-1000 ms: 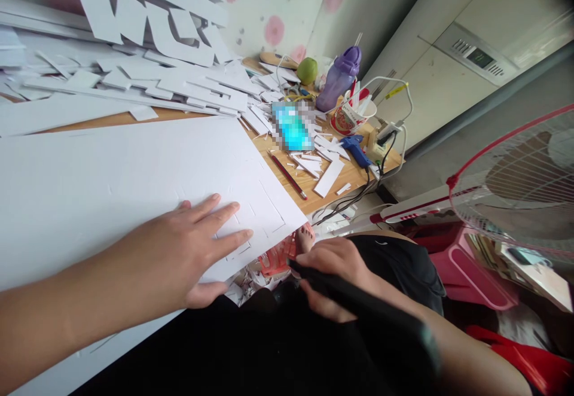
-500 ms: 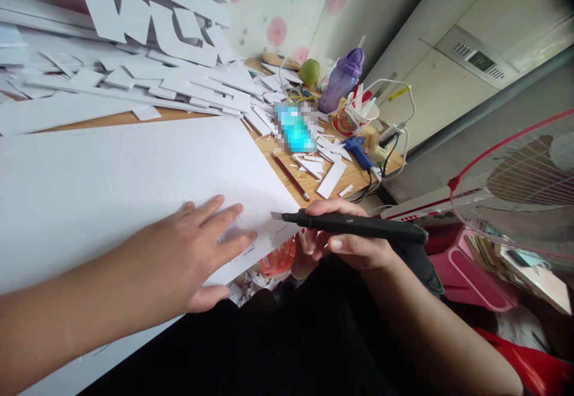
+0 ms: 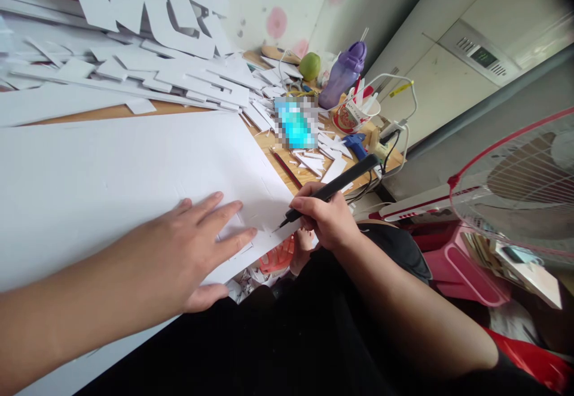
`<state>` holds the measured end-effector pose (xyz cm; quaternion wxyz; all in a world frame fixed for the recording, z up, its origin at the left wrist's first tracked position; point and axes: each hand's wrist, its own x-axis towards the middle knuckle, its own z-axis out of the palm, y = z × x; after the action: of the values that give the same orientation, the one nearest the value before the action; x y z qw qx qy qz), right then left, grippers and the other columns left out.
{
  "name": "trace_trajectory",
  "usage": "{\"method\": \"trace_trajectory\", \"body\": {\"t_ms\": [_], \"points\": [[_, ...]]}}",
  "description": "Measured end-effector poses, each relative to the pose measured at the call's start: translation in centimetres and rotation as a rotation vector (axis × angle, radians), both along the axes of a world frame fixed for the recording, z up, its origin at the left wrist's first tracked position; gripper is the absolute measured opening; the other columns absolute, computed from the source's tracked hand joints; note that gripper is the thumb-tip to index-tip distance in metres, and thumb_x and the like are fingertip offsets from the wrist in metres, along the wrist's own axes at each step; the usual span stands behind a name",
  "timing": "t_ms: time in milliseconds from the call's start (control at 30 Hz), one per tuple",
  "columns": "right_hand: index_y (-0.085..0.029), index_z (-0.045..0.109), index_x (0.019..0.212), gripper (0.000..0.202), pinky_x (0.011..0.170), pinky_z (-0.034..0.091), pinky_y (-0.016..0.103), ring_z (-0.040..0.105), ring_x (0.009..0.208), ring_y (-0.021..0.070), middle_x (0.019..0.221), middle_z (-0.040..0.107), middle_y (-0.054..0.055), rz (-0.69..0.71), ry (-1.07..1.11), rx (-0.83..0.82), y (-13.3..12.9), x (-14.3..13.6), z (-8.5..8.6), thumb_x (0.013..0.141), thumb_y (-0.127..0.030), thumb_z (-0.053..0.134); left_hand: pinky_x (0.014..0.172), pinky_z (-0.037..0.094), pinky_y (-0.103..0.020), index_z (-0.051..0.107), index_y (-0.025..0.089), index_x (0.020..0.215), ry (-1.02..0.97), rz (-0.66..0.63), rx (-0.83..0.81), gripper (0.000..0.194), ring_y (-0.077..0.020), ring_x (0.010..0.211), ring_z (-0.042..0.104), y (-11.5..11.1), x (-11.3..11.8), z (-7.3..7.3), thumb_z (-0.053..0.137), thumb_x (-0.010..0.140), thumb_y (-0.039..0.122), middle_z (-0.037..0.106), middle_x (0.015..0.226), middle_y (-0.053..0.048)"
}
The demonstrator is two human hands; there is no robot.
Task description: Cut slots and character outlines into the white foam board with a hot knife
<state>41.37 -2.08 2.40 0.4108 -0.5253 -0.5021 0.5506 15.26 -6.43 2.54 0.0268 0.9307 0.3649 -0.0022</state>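
A large white foam board [image 3: 134, 168] covers the near part of the wooden table, with short cut or drawn lines near its right corner. My left hand [image 3: 197, 246] lies on it palm down, fingers spread, close to these lines. In my right hand [image 3: 329, 216] is a black craft knife [image 3: 336, 186], gripped like a pen. Its handle slants up to the right. The blade tip points down at the board's right corner, just right of my left fingertips; whether it touches the surface I cannot tell.
Behind the board lie piled white offcuts [image 3: 179, 79], a pencil [image 3: 287, 167] and a blurred bright screen [image 3: 296, 124]. Farther back stand a purple bottle [image 3: 343, 76], a green fruit [image 3: 310, 66], a paper cup [image 3: 354, 112] and a blue glue gun [image 3: 356, 145]. A fan [image 3: 520, 180] is at right.
My right hand has turned the craft knife from nearly level to a steep slant, and its blade has come down toward the board. My left hand has stayed in place.
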Motion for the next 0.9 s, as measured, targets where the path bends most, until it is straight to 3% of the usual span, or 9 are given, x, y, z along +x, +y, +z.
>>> {"method": "trace_trajectory", "body": {"t_ms": [333,700,900], "points": [[-0.018,0.067,0.064,0.026,0.039,0.033,0.021,0.042,0.041,0.0084,0.048,0.057,-0.005,0.026,0.015,0.012,-0.11,-0.05,-0.26,0.067,-0.037,0.085,0.102,0.053,-0.072,0.066,0.028,0.138,-0.052,-0.033,0.091,0.070,-0.0515,0.138,0.053,-0.18,-0.21,-0.61,0.080,0.070,0.033,0.060,0.148,-0.025],[-0.018,0.067,0.063,0.028,0.044,0.036,0.021,0.047,0.048,0.0096,0.053,0.059,-0.004,0.048,-0.037,0.065,-0.35,-0.07,0.07,0.065,-0.038,0.087,0.104,0.052,-0.072,0.064,0.029,0.141,-0.028,-0.033,0.026,0.067,-0.0502,0.139,0.054,0.00,-0.37,-0.24,0.080,0.076,0.036,0.058,0.153,-0.023],[-0.019,0.067,0.062,0.026,0.046,0.041,0.021,0.051,0.049,0.0105,0.051,0.058,-0.004,0.077,-0.067,0.101,-0.30,-0.42,0.45,0.064,-0.037,0.086,0.106,0.051,-0.070,0.061,0.032,0.144,-0.043,-0.025,0.022,0.069,-0.0488,0.141,0.051,0.08,-0.74,-0.77,0.080,0.078,0.040,0.057,0.155,-0.020]]}}
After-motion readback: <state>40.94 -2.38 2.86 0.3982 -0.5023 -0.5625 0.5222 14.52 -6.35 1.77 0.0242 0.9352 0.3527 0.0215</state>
